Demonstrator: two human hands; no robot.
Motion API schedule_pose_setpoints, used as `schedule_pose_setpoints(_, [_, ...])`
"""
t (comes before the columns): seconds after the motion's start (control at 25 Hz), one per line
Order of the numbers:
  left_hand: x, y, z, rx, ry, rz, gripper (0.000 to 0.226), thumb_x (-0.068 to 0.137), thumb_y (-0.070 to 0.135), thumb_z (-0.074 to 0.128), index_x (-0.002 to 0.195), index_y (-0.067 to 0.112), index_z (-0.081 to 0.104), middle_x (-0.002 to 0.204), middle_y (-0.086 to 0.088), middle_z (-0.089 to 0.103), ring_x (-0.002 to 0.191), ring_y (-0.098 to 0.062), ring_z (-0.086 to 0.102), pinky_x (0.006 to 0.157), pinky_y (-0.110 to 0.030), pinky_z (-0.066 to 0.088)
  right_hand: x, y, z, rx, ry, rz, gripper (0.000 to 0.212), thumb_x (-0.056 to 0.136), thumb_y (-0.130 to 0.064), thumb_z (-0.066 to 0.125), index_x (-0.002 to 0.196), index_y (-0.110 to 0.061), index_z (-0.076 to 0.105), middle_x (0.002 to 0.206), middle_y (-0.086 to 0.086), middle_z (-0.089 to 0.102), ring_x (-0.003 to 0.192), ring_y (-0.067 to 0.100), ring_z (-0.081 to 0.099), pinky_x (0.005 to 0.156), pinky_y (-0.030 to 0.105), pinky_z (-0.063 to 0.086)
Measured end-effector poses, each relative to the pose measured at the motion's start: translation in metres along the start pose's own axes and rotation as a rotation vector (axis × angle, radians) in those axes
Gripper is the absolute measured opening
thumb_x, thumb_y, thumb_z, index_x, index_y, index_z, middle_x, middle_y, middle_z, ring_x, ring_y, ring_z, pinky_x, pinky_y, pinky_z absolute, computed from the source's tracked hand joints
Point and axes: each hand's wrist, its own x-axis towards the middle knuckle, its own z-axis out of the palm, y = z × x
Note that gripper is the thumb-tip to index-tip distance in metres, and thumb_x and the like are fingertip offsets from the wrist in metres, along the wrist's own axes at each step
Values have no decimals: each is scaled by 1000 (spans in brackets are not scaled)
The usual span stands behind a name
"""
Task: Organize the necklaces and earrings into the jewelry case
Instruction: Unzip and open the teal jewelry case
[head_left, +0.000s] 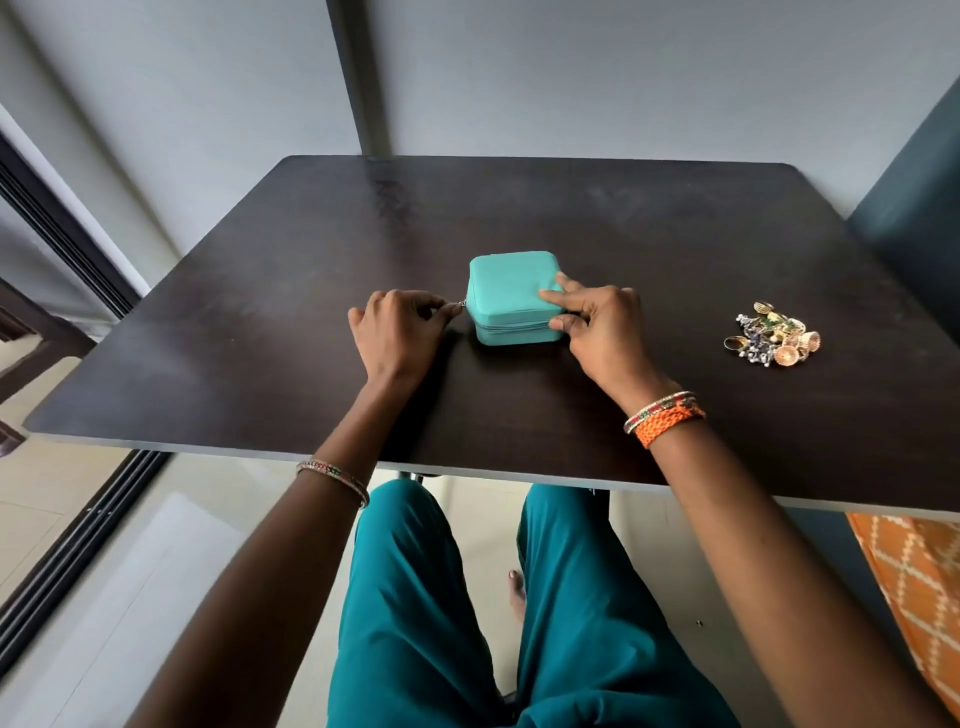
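Teal jewelry case (511, 299) zipped, mid dark worktop (260, 270). Left grip (397, 332) pinches zipper pull (461, 304) at case's left corner. Right grip (597, 325) clasps case's right side. Jewelry pile (774, 335) well apart, right.

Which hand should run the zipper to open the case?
Left. The left hand already pinches the zipper pull at the teal jewelry case's left corner; the right hand grips the case's right side, steadying it.
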Motion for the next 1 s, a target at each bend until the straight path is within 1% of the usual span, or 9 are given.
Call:
schedule_pose_setpoints(0.2, [35,4,16,50,-16,-18,29,81,48,66,95,25,76,96,-3,74,96,-25,60,84,-35,32,1,2,1,7,12,5,38,77,10,67,111,-7,68,127,17,58,116,20,59,103,18,37])
schedule_pose_setpoints(0.4, [55,16,34,60,-100,3,20,84,25,59,94,21,76,96,-10,73,91,-32,59,83,-34,31,1,2,1,10,7,-6,38,77,10,66,111,-7,68,127,17,58,116,20,59,104,20,39])
schedule_pose_setpoints(0.48, [53,23,43,58,-111,39,20,77,14,52,78,5,69,85,-26,61,77,-44,41,70,-35,33,1,2,-1,8,4,-15,37,78,10,67,111,-6,68,126,18,58,116,20,60,104,20,39])
schedule_pose_setpoints(0.56, [51,25,47,12,-143,44,13,72,9,47,70,1,57,87,-31,45,75,-33,23,59,-33,31,0,3,-1,5,27,-31,37,77,9,68,110,-6,68,125,18,59,115,19,60,103,16,37])
schedule_pose_setpoints(0.68, [46,15,49,-90,-207,51,39,79,5,51,112,14,69,93,-20,64,79,-37,48,68,-29,41,-4,4,1,-14,56,-48,38,76,8,69,111,-8,68,126,16,59,113,19,61,100,9,34])
schedule_pose_setpoints(0.76, [37,6,41,-246,-346,61,65,74,2,54,137,16,50,117,-8,63,106,-24,59,93,-29,46,-6,4,0,-14,52,-44,39,77,5,70,113,-9,67,128,14,58,116,19,60,101,9,34])
schedule_pose_setpoints(0.84, [26,-3,27,-423,-627,52,91,74,-7,53,152,19,15,144,-3,44,130,-13,44,111,-30,35,-4,-1,-5,-17,36,-27,40,77,0,72,115,-11,67,129,11,59,117,17,58,101,11,34])
schedule_pose_setpoints(0.92, [27,-2,11,-439,-870,58,111,82,-13,59,146,21,-25,155,0,23,135,-3,28,108,-15,27,2,-7,-12,0,18,3,44,76,-5,74,119,-13,66,126,7,62,113,15,60,97,14,39])
schedule_pose_setpoints(1.0, [31,0,9,-419,-920,45,126,80,2,71,140,25,-37,157,2,20,134,1,25,104,-10,23,7,-10,-18,5,-16,30,48,75,-8,76,121,-15,64,123,3,64,105,14,62,89,18,46])
